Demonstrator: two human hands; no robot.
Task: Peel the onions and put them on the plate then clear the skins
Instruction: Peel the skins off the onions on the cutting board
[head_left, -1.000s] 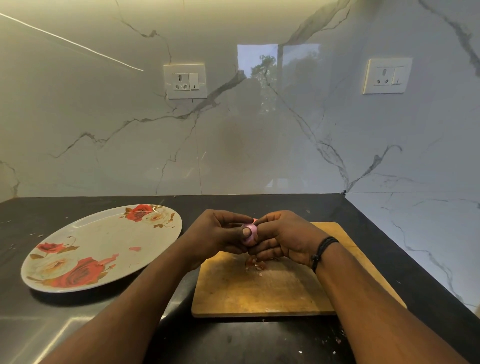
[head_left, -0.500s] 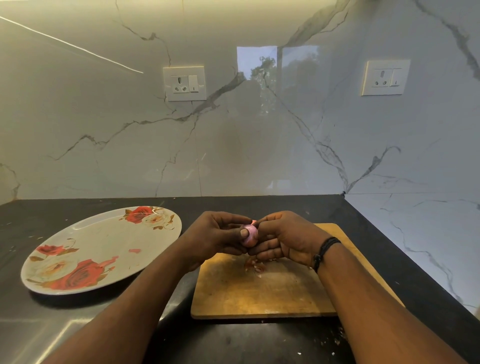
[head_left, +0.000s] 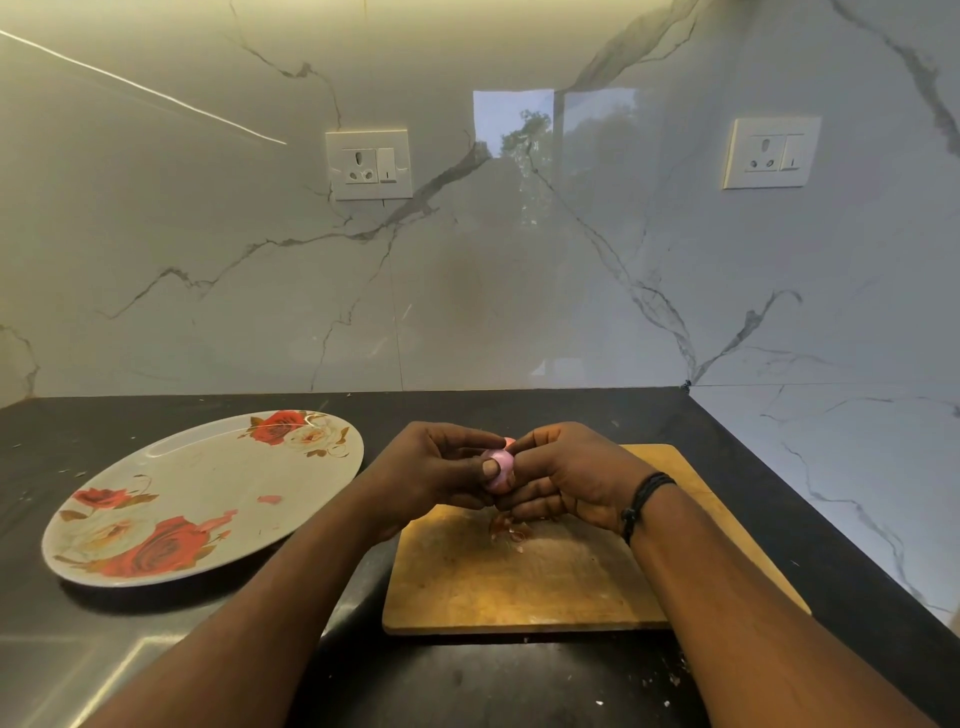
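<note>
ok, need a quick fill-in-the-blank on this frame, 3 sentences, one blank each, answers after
1. Both hands, the left hand and the right hand, hold one small pink ____ between them.
2. The flowered plate lies to the ____ of the wooden cutting board.
3. Loose skins lie on the ____ under the hands.

Missing words: onion; left; cutting board

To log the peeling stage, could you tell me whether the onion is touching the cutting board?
Apart. The head view shows the onion held between the left hand and right hand, above the cutting board.
</note>
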